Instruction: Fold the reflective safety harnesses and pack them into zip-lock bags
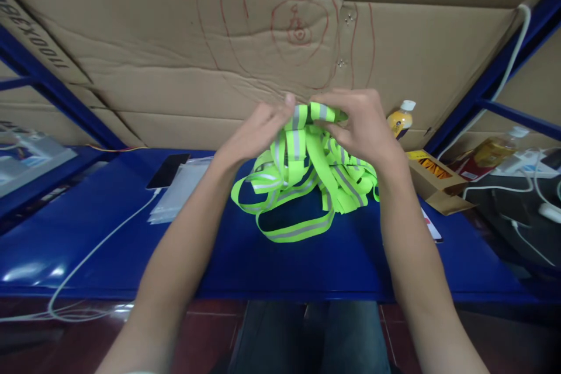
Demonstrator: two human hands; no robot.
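Above the middle of the blue surface (131,234), a bundle of neon-yellow reflective straps (302,181) with grey stripes, lifted at its top and trailing in loose loops down onto the surface. At the top of the bundle, the left hand (256,131), fingers (280,111) pressed together and pinching the folded strap ends from the left. Opposite it, the right hand (363,125), fingers curled over the same folded ends and gripping them from the right, the two hands nearly touching. Left of the straps, flat on the surface, a dark phone (168,170) with a white cable (100,242) running off toward the near edge, and just beside it a clear plastic bag (177,196). Right of the straps, behind the right wrist, a bottle with a white cap (401,118), and near it an open cardboard box (432,178). Farther right, more white cables and another bottle (497,149) lying among clutter. Behind everything, a wall of brown cardboard (175,58) marked with red scribbles. Below the surface edge, knees in dark trousers.
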